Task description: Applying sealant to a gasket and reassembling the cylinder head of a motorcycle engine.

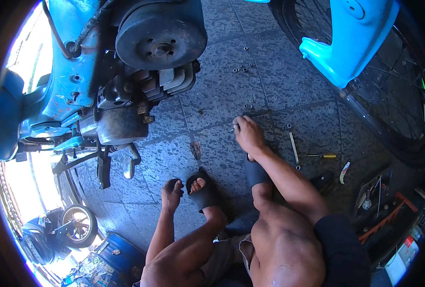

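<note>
While left hand (172,195) curled beside black rubber sandal (204,199), right hand (248,136) curled near small metal nuts (250,101).
Couldn't tell either hand's grasp; markings on curved white item (344,173) were illegible.

Grey floor tiles (222,91), mottled dark and crossed by thin joints, spread around the right grip (241,128); a worn brownish patch (195,150) lies to its left. Well left of the left grip (172,193), glaring white light (28,57) washes out detail. Nearer the viewer on that side stands a blue drum (119,252). Right of both, the floor dims.
</note>
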`<move>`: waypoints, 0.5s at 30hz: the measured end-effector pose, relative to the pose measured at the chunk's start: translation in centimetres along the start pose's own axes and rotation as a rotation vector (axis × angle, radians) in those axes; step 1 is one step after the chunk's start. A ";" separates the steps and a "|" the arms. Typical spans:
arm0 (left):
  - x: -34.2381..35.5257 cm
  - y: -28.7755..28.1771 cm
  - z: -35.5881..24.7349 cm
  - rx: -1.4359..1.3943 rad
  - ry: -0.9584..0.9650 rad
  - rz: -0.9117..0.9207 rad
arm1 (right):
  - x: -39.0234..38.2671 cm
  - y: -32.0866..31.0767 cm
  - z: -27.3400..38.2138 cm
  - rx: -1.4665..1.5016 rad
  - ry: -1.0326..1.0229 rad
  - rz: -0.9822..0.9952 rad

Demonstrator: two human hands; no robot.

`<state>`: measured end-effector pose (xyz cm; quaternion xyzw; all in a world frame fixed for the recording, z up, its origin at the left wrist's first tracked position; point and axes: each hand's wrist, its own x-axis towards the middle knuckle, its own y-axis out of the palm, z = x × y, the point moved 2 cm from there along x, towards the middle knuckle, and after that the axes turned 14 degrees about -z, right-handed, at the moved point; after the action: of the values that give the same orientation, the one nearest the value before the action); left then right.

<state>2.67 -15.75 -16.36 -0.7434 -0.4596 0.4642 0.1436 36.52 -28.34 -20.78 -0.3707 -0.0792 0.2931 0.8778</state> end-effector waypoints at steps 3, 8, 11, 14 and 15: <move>1.3 -0.2 2.7 0.189 0.126 -0.145 | 0.7 -0.3 -0.6 0.008 -0.012 -0.020; 0.8 -0.6 3.8 0.347 0.117 -0.343 | 1.5 -0.9 -0.9 0.162 0.049 -0.111; 1.0 -0.9 4.8 0.361 0.166 -0.299 | 2.1 -0.9 0.2 0.172 0.131 -0.092; 0.2 -0.4 4.2 0.408 0.236 -0.240 | 2.3 -1.5 0.4 0.149 0.106 -0.107; 0.2 -0.3 4.0 0.405 0.247 -0.246 | 2.3 -1.7 0.6 0.124 0.052 -0.136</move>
<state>-0.80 -16.28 -18.37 -0.6891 -0.4232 0.4315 0.3998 38.90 -27.59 -19.35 -0.3167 -0.0630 0.2274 0.9187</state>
